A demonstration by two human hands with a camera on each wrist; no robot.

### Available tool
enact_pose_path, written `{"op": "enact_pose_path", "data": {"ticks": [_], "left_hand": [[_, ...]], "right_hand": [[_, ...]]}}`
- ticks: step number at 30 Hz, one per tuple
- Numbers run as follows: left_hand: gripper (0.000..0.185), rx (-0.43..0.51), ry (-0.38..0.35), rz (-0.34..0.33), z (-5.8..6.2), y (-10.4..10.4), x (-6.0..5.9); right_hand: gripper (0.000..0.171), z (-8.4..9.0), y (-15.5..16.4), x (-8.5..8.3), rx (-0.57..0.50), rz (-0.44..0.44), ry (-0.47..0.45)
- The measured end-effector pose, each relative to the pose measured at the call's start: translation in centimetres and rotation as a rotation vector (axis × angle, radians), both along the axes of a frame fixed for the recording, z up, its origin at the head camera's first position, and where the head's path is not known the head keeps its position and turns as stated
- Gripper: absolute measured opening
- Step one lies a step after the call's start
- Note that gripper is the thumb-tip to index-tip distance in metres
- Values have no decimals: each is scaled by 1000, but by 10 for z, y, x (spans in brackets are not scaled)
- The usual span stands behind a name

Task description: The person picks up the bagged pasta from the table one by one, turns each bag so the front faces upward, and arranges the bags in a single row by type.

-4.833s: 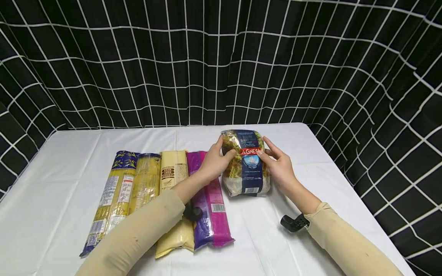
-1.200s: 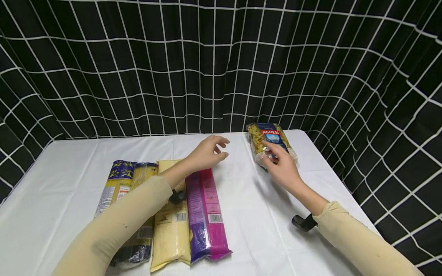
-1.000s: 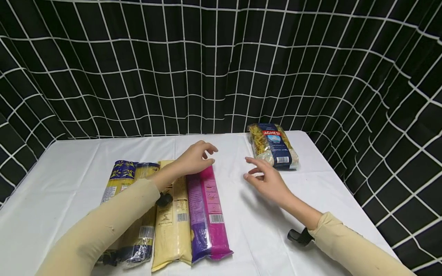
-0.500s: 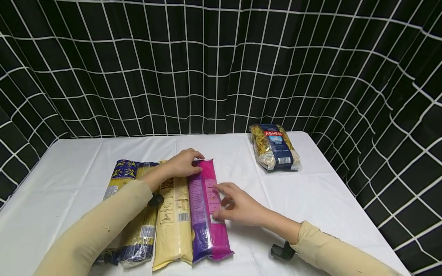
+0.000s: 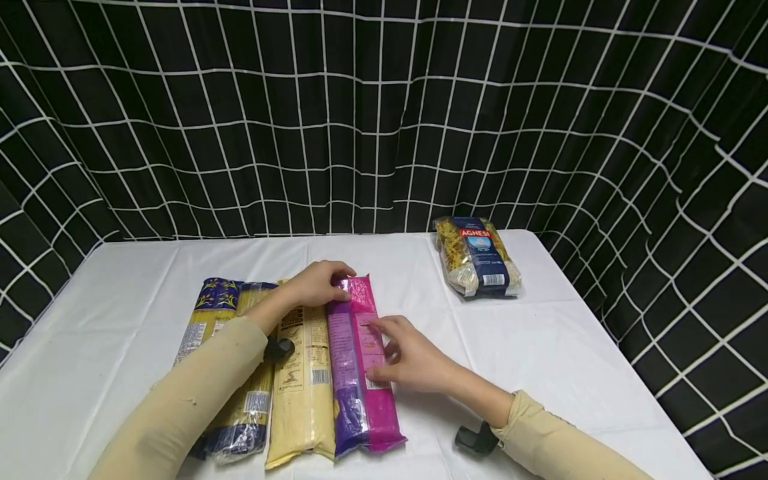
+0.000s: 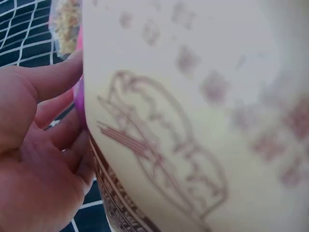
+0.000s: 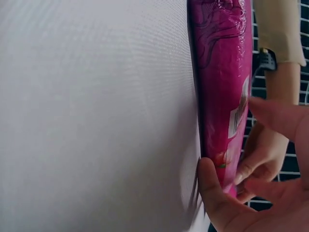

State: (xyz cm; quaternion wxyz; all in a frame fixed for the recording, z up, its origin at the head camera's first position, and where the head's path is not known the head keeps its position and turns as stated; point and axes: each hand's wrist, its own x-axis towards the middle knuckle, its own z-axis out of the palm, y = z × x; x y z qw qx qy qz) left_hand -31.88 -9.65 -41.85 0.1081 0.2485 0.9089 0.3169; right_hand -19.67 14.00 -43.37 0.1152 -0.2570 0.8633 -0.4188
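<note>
A long pink and purple packet (image 5: 377, 400) lies lengthwise on the white table, rightmost in a row of packets. At its far end my left hand (image 5: 315, 283) holds it, with thumb on top and fingers over the end. My right hand (image 5: 414, 357) grips its right side, with the thumb by the barcode and curved fingers along the edge. In the right wrist view, one fingertip (image 7: 207, 169) meets the packet's side close to the tablecloth. A cream packet (image 5: 304, 400) lies directly to its left, under my left wrist, and fills most of the left wrist view.
Two clear packs of spaghetti (image 5: 249, 407), with blue ends, lie left of the cream packet, partly hidden by my left sleeve (image 5: 186, 400). A bag of short pasta (image 5: 477, 257) labelled AGNESI lies at the back right. Black grid curtain (image 5: 372, 120) surrounds the table (image 5: 540, 360).
The AGNESI bag has gone from between both hands to the back right corner and been let go. Both hands have since moved left onto the pink and purple packet.
</note>
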Motion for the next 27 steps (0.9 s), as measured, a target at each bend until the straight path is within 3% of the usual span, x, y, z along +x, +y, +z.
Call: {"op": "enact_pose_path", "data": {"ticks": [8, 15, 27], "left_hand": [[44, 112, 13, 52, 1, -3, 3], [43, 189, 46, 50, 6, -2, 6], [42, 281, 23, 45, 5, -2, 10]], "right_hand": [[96, -1, -4, -5, -83, -167, -117], [90, -1, -7, -9, -210, -235, -232], [85, 2, -9, -8, -269, -248, -121]]}}
